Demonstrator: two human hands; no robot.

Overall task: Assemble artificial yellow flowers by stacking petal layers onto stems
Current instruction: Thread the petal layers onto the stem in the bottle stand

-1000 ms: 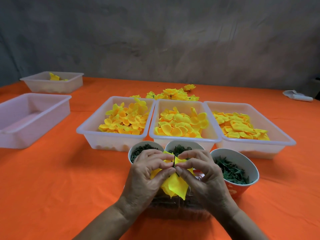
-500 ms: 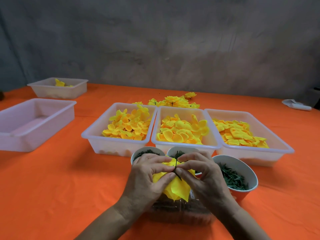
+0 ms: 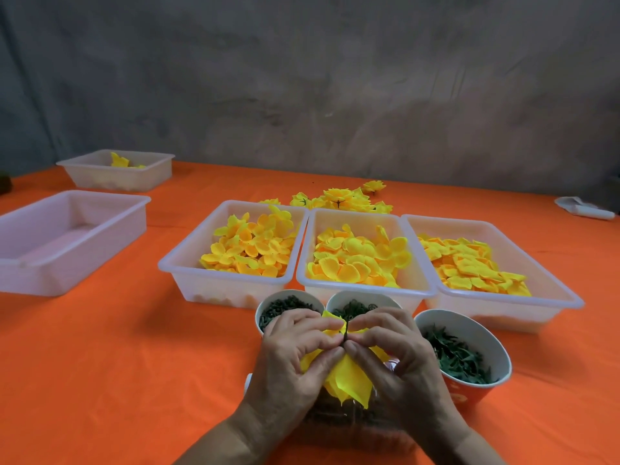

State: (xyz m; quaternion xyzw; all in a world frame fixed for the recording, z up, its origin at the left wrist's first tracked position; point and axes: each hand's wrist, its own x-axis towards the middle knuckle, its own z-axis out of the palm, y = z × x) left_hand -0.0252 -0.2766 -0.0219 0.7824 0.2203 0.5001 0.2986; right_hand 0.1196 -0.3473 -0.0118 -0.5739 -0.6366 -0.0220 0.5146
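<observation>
My left hand [image 3: 288,357] and my right hand [image 3: 399,354] meet in front of me and pinch a yellow petal layer [image 3: 349,380] around a thin dark green stem [image 3: 347,325] that pokes up between my fingertips. The petals hang down below my thumbs. Three clear trays hold loose yellow petals: left tray [image 3: 188,263], middle tray [image 3: 303,263], right tray [image 3: 550,283]. Finished yellow flowers [image 3: 339,199] lie in a pile behind the trays.
Three cups of dark green parts stand just beyond my hands: left cup [image 3: 285,305], middle cup [image 3: 360,302], right cup [image 3: 469,350]. A clear container [image 3: 342,417] sits under my hands. An empty tray [image 3: 67,236] and a farther tray [image 3: 114,169] stand left. A white object [image 3: 583,208] lies far right.
The view has tilted up a little, so the trays sit lower in frame. My hands keep pinching the petals around the stem with only small finger shifts.
</observation>
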